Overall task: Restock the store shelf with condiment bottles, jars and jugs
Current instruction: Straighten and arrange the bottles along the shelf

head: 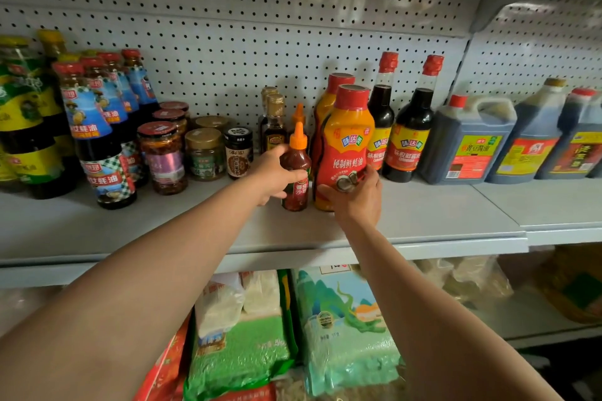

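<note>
On the grey shelf point(423, 215), in front of the white pegboard back point(228, 52), both hands reach in from below. The left hand point(272, 174) curls its grip round the chili sauce bottle point(296, 169) with the orange nozzle cap; its fingers wrap behind the bottle and are mostly hidden, and the bottle's base stands on or just above the shelf, I cannot tell which. The right hand point(356, 195) grips the lower part of the orange squeeze bottle point(347, 143) with the red cap, covering the foot of its label, so whether the base touches the shelf is hidden. A second like bottle point(329, 98) stands directly behind, largely covered. Two small dark bottles with gold caps point(274, 122) stand behind the left hand, their lower halves hidden. Right of the squeeze bottles stand two tall soy sauce bottles point(408, 130), then dark jugs point(469, 140), the outermost cut off by the frame edge. To the left are jars point(163, 156) and oyster sauce bottles point(101, 140), blurred toward the edge. Bags of rice point(342, 329) lie on the shelf below, partly hidden by the forearms.
</note>
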Tool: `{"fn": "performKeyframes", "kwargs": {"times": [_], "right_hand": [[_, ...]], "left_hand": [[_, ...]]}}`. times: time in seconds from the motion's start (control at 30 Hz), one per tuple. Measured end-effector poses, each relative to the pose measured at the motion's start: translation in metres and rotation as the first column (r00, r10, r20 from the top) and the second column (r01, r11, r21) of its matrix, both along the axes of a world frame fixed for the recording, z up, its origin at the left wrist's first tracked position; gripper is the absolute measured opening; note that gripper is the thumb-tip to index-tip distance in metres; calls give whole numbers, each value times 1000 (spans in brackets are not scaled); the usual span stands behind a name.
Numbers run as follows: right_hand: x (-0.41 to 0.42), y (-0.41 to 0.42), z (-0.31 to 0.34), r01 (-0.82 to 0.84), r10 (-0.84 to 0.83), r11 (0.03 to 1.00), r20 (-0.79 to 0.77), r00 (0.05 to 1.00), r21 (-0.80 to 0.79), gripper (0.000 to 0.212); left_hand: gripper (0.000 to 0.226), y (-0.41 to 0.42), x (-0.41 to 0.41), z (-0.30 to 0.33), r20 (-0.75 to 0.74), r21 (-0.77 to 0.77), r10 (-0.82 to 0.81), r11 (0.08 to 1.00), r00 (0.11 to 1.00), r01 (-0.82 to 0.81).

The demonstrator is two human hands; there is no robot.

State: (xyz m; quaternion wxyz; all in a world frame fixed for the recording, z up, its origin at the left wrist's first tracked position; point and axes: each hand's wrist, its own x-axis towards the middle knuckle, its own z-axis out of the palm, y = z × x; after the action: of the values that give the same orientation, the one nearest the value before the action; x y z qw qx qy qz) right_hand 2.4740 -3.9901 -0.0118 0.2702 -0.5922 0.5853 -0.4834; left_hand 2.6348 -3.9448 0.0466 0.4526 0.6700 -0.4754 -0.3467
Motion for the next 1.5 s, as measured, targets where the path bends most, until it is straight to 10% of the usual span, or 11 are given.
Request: {"fn": "performKeyframes", "kwargs": {"times": [0.57, 1.5], "right_hand": [[-19, -38, -2, -103, 103, 995, 23, 994, -10, 105], [-35, 112, 3, -147, 163, 982, -136, 977, 121, 74]], "left_hand": [[61, -30, -24, -6, 426, -99, 213, 977, 879, -189], [56, 121, -10, -37, 166, -16, 382, 923, 909, -384]]}}
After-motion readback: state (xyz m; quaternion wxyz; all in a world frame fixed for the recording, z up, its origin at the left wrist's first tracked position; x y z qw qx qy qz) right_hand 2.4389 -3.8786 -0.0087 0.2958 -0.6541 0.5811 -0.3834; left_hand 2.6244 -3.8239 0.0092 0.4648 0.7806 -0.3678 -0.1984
